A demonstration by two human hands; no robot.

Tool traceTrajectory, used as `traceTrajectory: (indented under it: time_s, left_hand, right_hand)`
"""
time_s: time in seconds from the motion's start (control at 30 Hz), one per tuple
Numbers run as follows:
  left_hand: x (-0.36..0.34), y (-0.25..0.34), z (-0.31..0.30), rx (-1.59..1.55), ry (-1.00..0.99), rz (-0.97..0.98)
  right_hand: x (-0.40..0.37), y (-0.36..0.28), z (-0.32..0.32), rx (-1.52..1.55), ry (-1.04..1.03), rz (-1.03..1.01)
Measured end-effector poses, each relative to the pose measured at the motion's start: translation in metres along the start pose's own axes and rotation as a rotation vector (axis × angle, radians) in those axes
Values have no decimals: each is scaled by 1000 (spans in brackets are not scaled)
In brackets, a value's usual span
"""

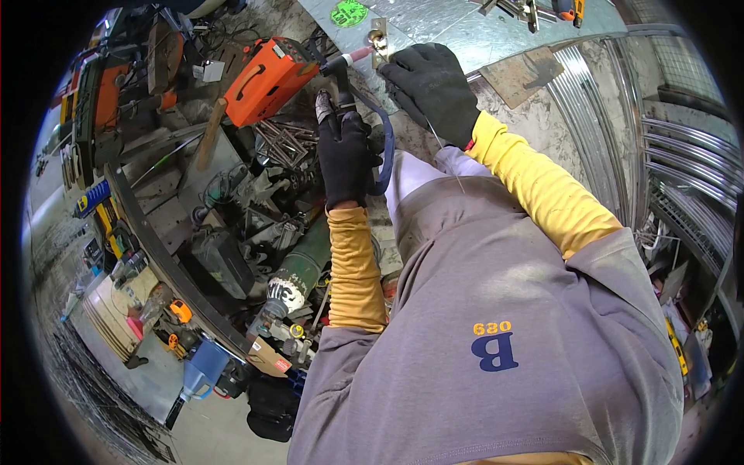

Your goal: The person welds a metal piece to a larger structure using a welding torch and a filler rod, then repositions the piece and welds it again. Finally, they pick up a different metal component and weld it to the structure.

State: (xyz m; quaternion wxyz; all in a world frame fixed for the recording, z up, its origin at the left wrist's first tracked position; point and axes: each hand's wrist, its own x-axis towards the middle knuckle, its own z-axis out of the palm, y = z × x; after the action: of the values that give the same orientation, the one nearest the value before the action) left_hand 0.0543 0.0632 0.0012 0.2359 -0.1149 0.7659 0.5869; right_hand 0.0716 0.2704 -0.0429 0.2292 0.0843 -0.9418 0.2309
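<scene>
My left hand (pixel 346 155), in a black glove, is closed around a TIG welding torch (pixel 338 70) with a pink nozzle. The nozzle points right, close to a small metal plate with a round fitting (pixel 378 43) at the metal table's edge. A bright, shiny spot shows on that fitting. My right hand (pixel 435 89), also black-gloved, is beside it at the table edge with its fingers bent. A thin filler rod (pixel 445 152) runs from under this hand back toward my lap. The rod's front end is hidden by the glove. The torch's dark cable (pixel 387 151) loops beside my left hand.
An orange welding machine (pixel 267 81) stands left of the torch. A green gas cylinder (pixel 308 256) lies by my left forearm, amid scrap metal and tools. The metal table (pixel 442 23) carries a green round sticker. Metal profiles (pixel 589 124) are on the right.
</scene>
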Motion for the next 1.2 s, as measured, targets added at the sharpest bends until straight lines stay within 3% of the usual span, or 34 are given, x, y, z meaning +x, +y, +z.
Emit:
traceTrajectory:
  time_s: [0.67,0.77,0.83,0.87,0.93,1.0,1.2]
  left_hand:
    - [-11,-1,-2,78,43,-8]
    - [-9,-8,-1,24,34,81]
    - [-5,-20,-2,-91,14,144]
    - [9,-27,-2,-94,14,156]
    - [16,-27,-6,-417,-158,107]
    - [4,-14,-1,199,59,103]
    - [2,-5,-1,130,40,25]
  right_hand:
    - [-4,-10,-6,20,-60,33]
    - [-7,-6,0,4,-26,5]
    - [-17,-1,15,-1,251,-87]
    - [-15,10,23,-7,259,-95]
    - [-9,10,18,61,322,-97]
    - [-2,2,-3,23,-37,26]
    - [1,6,0,9,-3,-21]
